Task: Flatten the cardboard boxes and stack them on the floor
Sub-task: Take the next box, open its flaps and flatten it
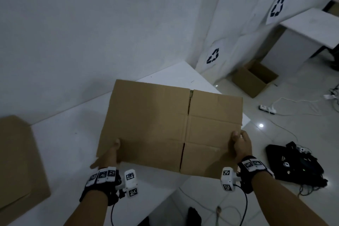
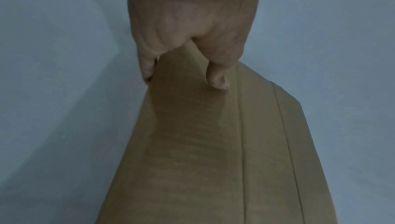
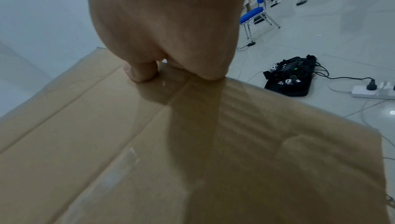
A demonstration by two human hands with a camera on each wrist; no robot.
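Note:
A flattened brown cardboard box is held level above the white table, in the middle of the head view. My left hand grips its near left edge, thumb on top and fingers underneath. My right hand grips the near right edge the same way. In the left wrist view the left hand pinches the cardboard. In the right wrist view the right hand holds the sheet with the thumb pressed on top.
Another flattened cardboard piece lies at the table's left end. An open cardboard box stands on the floor by the wall. A black bag, a power strip and cables lie on the floor at right. A blue chair stands further off.

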